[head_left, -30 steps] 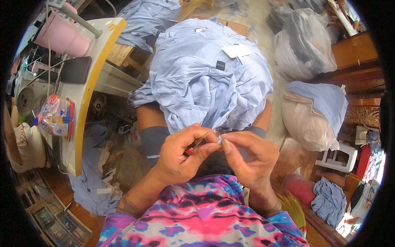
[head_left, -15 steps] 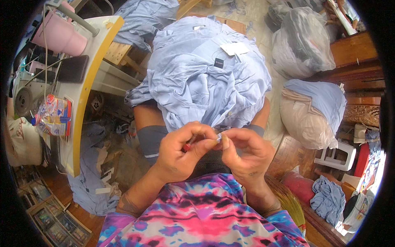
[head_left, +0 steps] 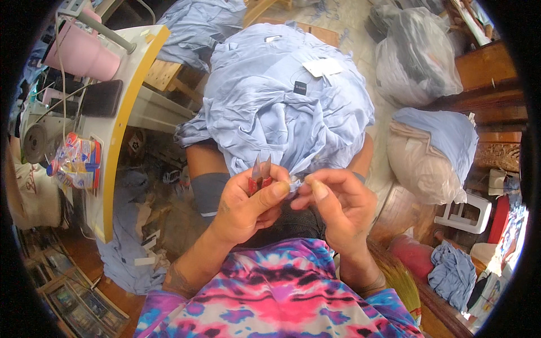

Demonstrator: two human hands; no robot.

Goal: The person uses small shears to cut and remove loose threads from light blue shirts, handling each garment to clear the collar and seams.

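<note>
A heap of light blue garments (head_left: pixel 282 107) lies over my lap and knees, with a white tag and a small dark label on top. My left hand (head_left: pixel 245 205) is closed around small red-handled thread snips (head_left: pixel 260 176), their metal tips pointing up toward the cloth. Just to its right, my right hand (head_left: pixel 338 208) pinches the near edge of the blue fabric between thumb and fingers. The two hands touch at the fingertips, right below the heap.
A sewing table with a yellow edge (head_left: pixel 121 135) stands at left, carrying a pink cup (head_left: pixel 81 53), a dark phone and a colourful packet (head_left: pixel 76 160). Stuffed plastic bags (head_left: pixel 420 56) and a sack topped with blue cloth (head_left: pixel 434 152) sit at right, near a white stool (head_left: pixel 465 211).
The snips' tips now stick up clear of my left fingers. Both hands stay together at the fabric edge, with the fingers slightly shifted.
</note>
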